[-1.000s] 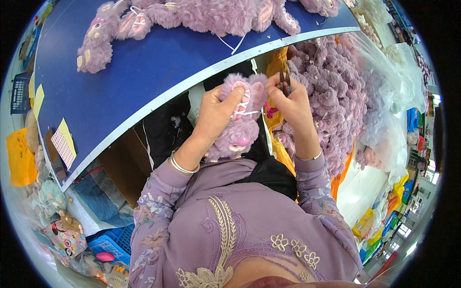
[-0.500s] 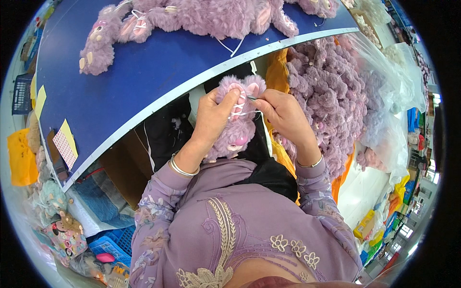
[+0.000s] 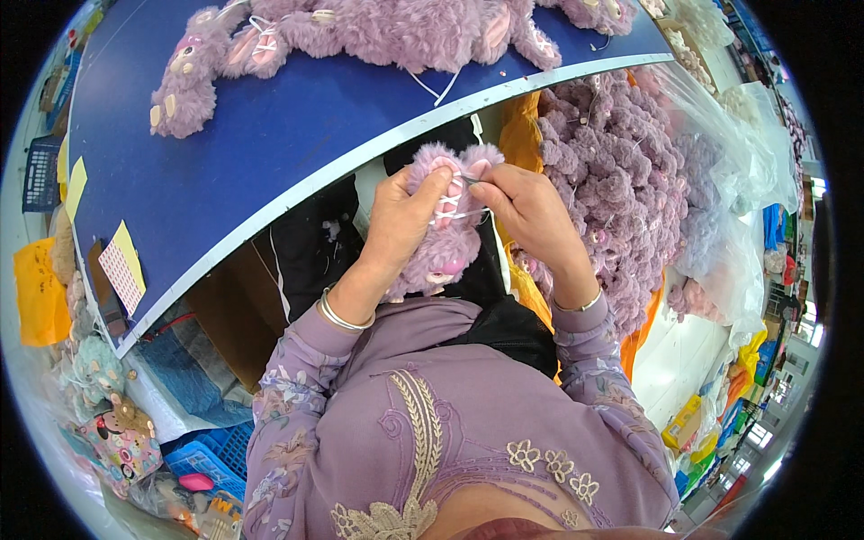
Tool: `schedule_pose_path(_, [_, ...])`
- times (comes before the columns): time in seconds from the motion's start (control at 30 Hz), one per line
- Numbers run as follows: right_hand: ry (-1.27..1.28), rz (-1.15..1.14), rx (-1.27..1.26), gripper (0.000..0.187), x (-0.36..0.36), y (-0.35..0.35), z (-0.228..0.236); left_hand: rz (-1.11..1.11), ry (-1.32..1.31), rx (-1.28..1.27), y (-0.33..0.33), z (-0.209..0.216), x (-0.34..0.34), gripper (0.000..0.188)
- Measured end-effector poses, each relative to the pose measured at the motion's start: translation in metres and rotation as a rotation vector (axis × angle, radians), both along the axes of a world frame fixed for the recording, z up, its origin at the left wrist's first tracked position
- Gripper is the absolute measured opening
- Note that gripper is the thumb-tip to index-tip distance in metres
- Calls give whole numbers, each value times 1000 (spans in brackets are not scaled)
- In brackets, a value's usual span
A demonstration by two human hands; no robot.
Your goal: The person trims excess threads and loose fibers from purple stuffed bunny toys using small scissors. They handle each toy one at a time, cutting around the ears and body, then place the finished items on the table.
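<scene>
A fluffy purple plush toy (image 3: 432, 247) with pink-lined ears lies over my lap, ears toward the table. White ribbon (image 3: 447, 213) is laced in crosses over the pink lining of one ear. My left hand (image 3: 405, 205) grips that ear from the left, thumb on the pink lining. In my right hand (image 3: 525, 205) a thin dark metal tool (image 3: 470, 179) is pinched between thumb and fingers, its tip at the lacing; its exact kind is too small to tell. A loose ribbon end passes below my right fingers.
On the blue table (image 3: 297, 117) ahead lie several purple plush toys (image 3: 405, 31). A large heap of purple plush pieces (image 3: 612, 180) fills an orange-lined bag at my right. A blue crate (image 3: 216, 459) stands at lower left, and printed paper (image 3: 123, 270) hangs at the table's left edge.
My right hand has shifted slightly up and toward the ear, and the tool's tip sits a little higher at the lacing. My left hand keeps its hold.
</scene>
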State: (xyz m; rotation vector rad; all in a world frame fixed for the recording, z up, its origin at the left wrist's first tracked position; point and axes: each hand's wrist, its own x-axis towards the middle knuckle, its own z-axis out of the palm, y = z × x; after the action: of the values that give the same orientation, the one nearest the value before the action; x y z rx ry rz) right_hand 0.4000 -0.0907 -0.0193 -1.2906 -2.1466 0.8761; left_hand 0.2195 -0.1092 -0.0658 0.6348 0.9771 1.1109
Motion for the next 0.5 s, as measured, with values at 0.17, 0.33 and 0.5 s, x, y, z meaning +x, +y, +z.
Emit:
schedule_pose_path(0.17, [114,-15,-73,21,2,-3,3,-2,5,-54,2,0,-3,21])
schedule_pose_path(0.33, [-12,136,-18,21,7,-9,4,26,-61,-106,1,-5,-3,23])
schedule_pose_path(0.5, [-30,106,8,22,5,-12,-1,12,-92,-154,2,-6,-3,23])
